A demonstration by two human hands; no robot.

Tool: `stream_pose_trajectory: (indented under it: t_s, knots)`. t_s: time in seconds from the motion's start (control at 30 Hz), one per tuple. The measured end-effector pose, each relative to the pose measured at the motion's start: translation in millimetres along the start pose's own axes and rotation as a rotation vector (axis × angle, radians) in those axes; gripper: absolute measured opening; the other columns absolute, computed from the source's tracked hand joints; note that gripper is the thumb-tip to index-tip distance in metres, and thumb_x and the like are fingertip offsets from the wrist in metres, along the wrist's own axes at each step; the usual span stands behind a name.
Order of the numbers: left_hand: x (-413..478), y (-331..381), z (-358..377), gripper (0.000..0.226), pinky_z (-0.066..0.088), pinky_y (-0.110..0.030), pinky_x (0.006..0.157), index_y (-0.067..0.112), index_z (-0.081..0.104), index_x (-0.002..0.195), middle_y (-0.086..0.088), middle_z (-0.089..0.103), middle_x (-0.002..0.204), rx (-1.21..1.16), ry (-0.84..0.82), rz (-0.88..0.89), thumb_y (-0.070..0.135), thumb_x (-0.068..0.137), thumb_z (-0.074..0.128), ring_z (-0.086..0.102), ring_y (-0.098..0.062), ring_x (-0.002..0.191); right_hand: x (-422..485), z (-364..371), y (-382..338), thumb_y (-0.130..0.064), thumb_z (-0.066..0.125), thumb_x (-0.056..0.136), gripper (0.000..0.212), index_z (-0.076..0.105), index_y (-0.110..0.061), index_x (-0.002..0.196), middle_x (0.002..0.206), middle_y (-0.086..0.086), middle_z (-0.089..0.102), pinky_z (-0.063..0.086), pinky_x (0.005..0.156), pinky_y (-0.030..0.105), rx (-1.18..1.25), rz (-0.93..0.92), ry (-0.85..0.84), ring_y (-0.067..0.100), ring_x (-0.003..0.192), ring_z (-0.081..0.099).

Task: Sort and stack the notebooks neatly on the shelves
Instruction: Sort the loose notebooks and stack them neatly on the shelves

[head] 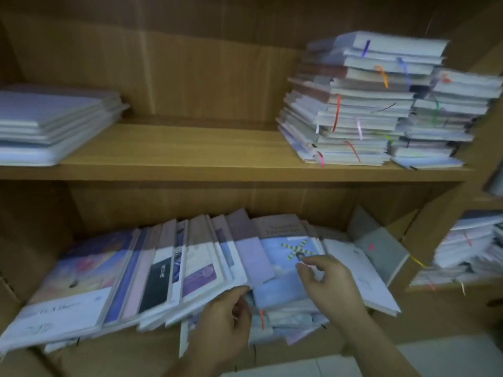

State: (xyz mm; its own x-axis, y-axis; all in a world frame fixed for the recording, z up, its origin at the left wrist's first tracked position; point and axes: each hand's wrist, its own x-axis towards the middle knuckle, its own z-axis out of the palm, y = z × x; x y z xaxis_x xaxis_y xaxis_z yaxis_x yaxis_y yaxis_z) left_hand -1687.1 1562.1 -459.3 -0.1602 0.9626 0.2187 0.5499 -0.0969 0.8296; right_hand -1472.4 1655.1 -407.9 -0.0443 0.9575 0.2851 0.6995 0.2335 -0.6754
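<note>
Wooden lower shelf point(424, 319) carries a row of fanned notebooks point(163, 268), overlapping one another, with a blue notebook point(283, 284) beside them. The left hand point(226, 317) curls its fingers point(241, 308) round the row's lower edge. The right hand point(329, 278) hovers over the blue cover, fingers point(313, 261) bent close together; blur hides whether they pinch it. Stacked notebooks point(353, 104) sit on the upper shelf point(177, 148).

1 wide-angle camera, worn on the head, faces a light-brown wooden shelf board point(190, 170) from close in front, angled forward and down. Compartments above and below the board fill the frame; below it, pastel-covered paper notebooks point(163, 268) lie nearest the lens, the left hand point(223, 319) and right hand point(330, 281) at the bottom edge.
</note>
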Motion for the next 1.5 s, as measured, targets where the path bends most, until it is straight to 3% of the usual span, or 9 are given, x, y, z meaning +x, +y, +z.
stream_pose_trajectory:
  t_s: [0.3, 0.6, 0.8, 0.93, 1.03, 1.17, 1.3, 1.4, 1.5]
  knots:
    - [21, 15, 49, 0.026, 0.036, -0.025, 0.049, 0.030, 0.050, 0.112, -0.007, 0.043, 0.053, -0.249, 0.105, -0.265, 0.027, 0.094, 0.068, 0.044, -0.018, 0.045, 10, 6, 43, -0.045, 0.070, 0.089, 0.031, 0.071, -0.023, 0.111, 0.104, 0.000, 0.065, 0.053, 0.082, 0.041, -0.142, -0.039, -0.126, 0.022, 0.093, 0.063]
    - [26, 24, 49, 0.044, 0.057, -0.044, 0.061, 0.043, 0.049, 0.108, 0.004, 0.066, 0.060, -0.179, 0.121, -0.213, 0.018, 0.085, 0.077, 0.065, -0.018, 0.053, 21, -26, 86, -0.018, 0.070, 0.091, 0.020, 0.075, -0.024, 0.109, 0.112, -0.010, 0.073, 0.042, 0.085, 0.006, 0.021, 0.039, 0.023, 0.006, 0.109, 0.064]
    - [21, 31, 37, 0.022, 0.043, -0.021, 0.055, 0.034, 0.050, 0.105, 0.018, 0.059, 0.052, 0.068, 0.062, -0.065, 0.029, 0.093, 0.068, 0.056, -0.002, 0.057, 6, -48, 141, -0.003, 0.076, 0.081, 0.071, 0.052, -0.031, 0.141, 0.151, -0.015, 0.031, 0.026, 0.119, 0.026, 0.031, 0.138, -0.349, 0.002, 0.149, 0.019]
    - [15, 33, 37, 0.023, 0.055, -0.034, 0.066, 0.035, 0.059, 0.102, 0.030, 0.064, 0.071, 0.065, 0.070, -0.076, 0.029, 0.087, 0.075, 0.061, -0.003, 0.059, 3, -50, 158, -0.019, 0.083, 0.082, 0.060, 0.060, -0.036, 0.135, 0.146, -0.017, 0.040, 0.024, 0.103, -0.001, -0.014, 0.071, -0.168, -0.002, 0.144, 0.029]
    - [10, 37, 37, 0.021, 0.052, -0.031, 0.064, 0.032, 0.062, 0.100, 0.036, 0.062, 0.071, 0.050, 0.078, -0.078, 0.024, 0.087, 0.076, 0.061, 0.003, 0.060, 1, -57, 162, -0.022, 0.075, 0.089, 0.049, 0.061, -0.038, 0.133, 0.139, -0.018, 0.051, 0.032, 0.103, 0.005, -0.113, -0.046, -0.095, 0.005, 0.139, 0.044]
    - [5, 39, 37, 0.013, 0.047, -0.024, 0.056, 0.029, 0.068, 0.089, 0.018, 0.060, 0.055, 0.067, 0.124, -0.030, 0.021, 0.085, 0.077, 0.054, 0.000, 0.048, -1, -72, 130, -0.023, 0.061, 0.099, 0.024, 0.069, -0.032, 0.119, 0.087, -0.011, 0.074, 0.044, 0.063, 0.011, 0.039, -0.017, 0.244, 0.014, 0.083, 0.068]
    - [3, 54, 43, 0.007, 0.056, -0.029, 0.059, 0.032, 0.074, 0.089, 0.002, 0.071, 0.069, -0.251, 0.055, -0.107, 0.037, 0.084, 0.075, 0.066, -0.021, 0.057, -15, -73, 65, -0.016, 0.057, 0.100, 0.023, 0.069, -0.028, 0.116, 0.097, -0.023, 0.070, 0.048, 0.076, 0.016, 0.150, -0.245, 0.355, -0.001, 0.093, 0.065]
    - [7, 81, 47, 0.030, 0.059, -0.040, 0.064, 0.020, 0.074, 0.098, -0.012, 0.075, 0.080, -0.644, -0.106, -0.294, 0.044, 0.082, 0.065, 0.070, -0.033, 0.070, -35, -44, 23, -0.018, 0.061, 0.094, 0.036, 0.064, -0.030, 0.127, 0.130, -0.016, 0.065, 0.042, 0.106, 0.032, -0.048, -0.576, 0.179, 0.007, 0.126, 0.058]
    - [12, 86, 49, 0.029, 0.061, -0.053, 0.072, 0.010, 0.074, 0.079, -0.019, 0.074, 0.076, -0.846, -0.013, -0.518, 0.036, 0.091, 0.070, 0.072, -0.038, 0.072, -49, -19, 8, -0.038, 0.062, 0.085, 0.048, 0.054, -0.043, 0.132, 0.131, -0.016, 0.064, 0.051, 0.098, 0.032, -0.283, -0.668, -0.074, 0.005, 0.122, 0.060]
